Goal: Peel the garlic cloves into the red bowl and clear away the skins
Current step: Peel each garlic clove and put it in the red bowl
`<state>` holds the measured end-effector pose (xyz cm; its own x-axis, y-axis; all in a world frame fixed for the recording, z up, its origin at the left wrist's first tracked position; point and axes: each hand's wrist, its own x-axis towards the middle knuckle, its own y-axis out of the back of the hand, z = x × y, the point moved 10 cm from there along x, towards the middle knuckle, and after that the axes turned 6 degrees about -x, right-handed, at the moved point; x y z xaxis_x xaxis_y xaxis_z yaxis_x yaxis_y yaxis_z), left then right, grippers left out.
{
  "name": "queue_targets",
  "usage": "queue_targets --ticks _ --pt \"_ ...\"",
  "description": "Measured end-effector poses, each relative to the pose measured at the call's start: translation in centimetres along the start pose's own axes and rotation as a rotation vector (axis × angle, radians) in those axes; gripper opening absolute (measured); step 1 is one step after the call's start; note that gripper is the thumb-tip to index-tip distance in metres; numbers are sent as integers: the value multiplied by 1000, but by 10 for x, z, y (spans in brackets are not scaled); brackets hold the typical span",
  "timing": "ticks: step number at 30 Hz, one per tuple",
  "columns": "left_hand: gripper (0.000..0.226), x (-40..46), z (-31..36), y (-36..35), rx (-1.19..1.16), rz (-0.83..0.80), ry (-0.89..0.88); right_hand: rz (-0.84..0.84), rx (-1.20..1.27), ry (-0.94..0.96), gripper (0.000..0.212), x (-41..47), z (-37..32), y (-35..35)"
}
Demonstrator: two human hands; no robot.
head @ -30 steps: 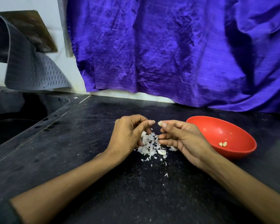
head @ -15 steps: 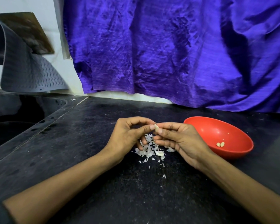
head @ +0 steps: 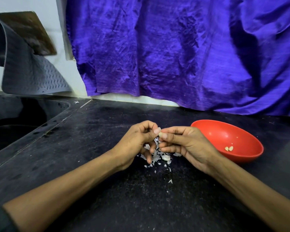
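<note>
A small pale garlic clove (head: 160, 134) is pinched between the fingertips of my left hand (head: 137, 141) and my right hand (head: 187, 144), a little above the black counter. Under them lies a pile of white garlic skins (head: 156, 156), with an unpeeled clove (head: 165, 157) among the flakes. The red bowl (head: 238, 158) stands just right of my right hand. Two peeled cloves (head: 228, 148) rest on its bottom.
The black stone counter (head: 90, 148) runs forward to me, with loose skin flakes (head: 170, 181) nearer me. A dark sink (head: 15, 124) sits at the left. A grey ribbed mat (head: 32, 76) hangs above it. Purple cloth (head: 182, 51) covers the back wall.
My fingertips have come together and now pinch the clove between both hands; a second ago they were slightly apart. The view has shifted a little.
</note>
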<state>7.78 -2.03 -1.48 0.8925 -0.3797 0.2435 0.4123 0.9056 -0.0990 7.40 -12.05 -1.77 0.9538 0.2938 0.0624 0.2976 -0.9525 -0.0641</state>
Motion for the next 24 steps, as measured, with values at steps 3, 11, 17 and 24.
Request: queue_targets --ticks 3,11,17,24 --pt "15 -1 -3 -2 44 3 16 -4 -10 -9 22 -1 1 -1" --pt "24 0 3 8 293 89 -129 38 -5 22 22 -1 0 2" --pt "14 -8 22 7 388 158 -285 89 46 27 30 0 3 6" --pt "23 -11 32 8 510 189 -430 145 70 83 33 -3 -3 9"
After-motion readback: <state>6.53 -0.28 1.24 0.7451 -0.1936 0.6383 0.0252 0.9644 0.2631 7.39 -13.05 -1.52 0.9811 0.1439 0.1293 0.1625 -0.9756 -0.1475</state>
